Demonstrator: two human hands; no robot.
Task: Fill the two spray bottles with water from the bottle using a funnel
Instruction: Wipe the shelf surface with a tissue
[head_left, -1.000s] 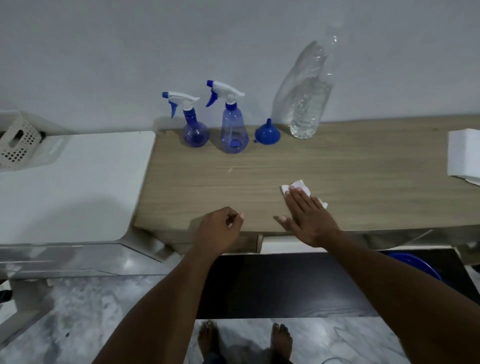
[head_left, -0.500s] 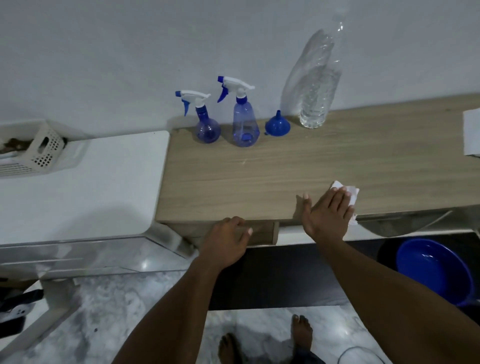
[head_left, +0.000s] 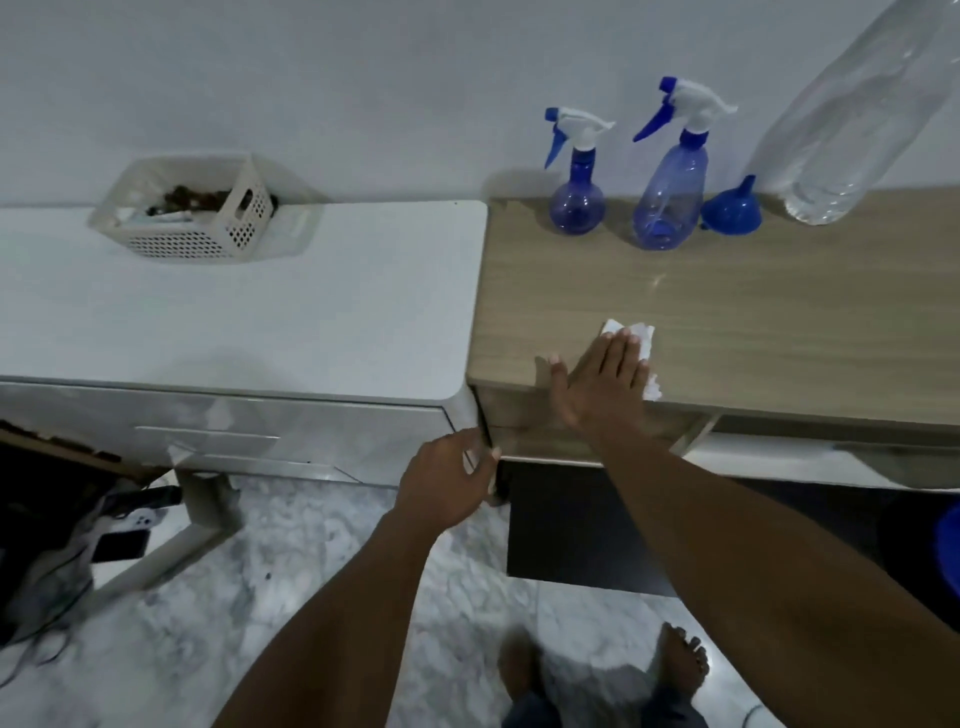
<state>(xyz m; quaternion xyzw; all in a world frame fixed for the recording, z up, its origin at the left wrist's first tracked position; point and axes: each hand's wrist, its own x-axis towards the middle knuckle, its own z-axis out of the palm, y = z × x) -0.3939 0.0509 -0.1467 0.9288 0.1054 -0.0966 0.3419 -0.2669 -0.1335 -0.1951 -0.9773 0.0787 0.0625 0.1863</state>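
Two blue spray bottles stand at the back of the wooden table (head_left: 779, 312): a short round one (head_left: 576, 200) and a taller one (head_left: 670, 202). A blue funnel (head_left: 732, 210) sits upside down beside them. The large clear water bottle (head_left: 852, 119) stands at the far right by the wall. My right hand (head_left: 602, 384) lies flat, pressing a white tissue (head_left: 641, 345) onto the table near its front left corner. My left hand (head_left: 449, 478) hangs below the table's edge, fingers loosely curled, holding nothing.
A white cabinet (head_left: 260, 312) adjoins the table on the left and carries a white perforated basket (head_left: 202, 218). Cables and devices (head_left: 119, 525) lie on the marble floor at the left. A blue basin (head_left: 948, 545) shows at the right edge. My bare feet are below.
My right hand has slid the tissue leftward along the table's front edge. The view has swung left, showing more of the white cabinet. My left hand has dropped below the table edge.
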